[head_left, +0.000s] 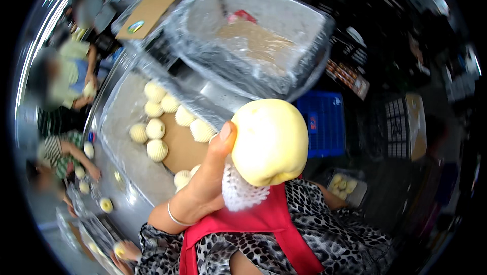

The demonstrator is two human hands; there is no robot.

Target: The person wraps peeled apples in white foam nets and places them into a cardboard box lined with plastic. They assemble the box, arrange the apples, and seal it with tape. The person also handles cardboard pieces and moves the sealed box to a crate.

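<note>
My left hand [205, 183], with a silver-coloured bangle at the wrist, holds up a pale yellow apple [270, 138] close to the camera. The thumb presses against its left side. Below the apple hangs a white foam fruit net [243, 193], also at my left hand. My right hand is out of view; only a bit of the forearm [331, 199] shows beside my patterned blouse. To the left of the apple, several fruits in foam nets [156, 150] rest in a plastic-lined box [131, 168], around a brown cardboard sheet [182, 142].
A larger plastic-lined box [304, 28] stands ahead, beside a cardboard sheet [156, 7]. Right of it are a blue plastic crate [327, 123] and a clear tub of fruit [344, 188]. People [72, 73] handle fruit along the metal table [125, 199] at the left.
</note>
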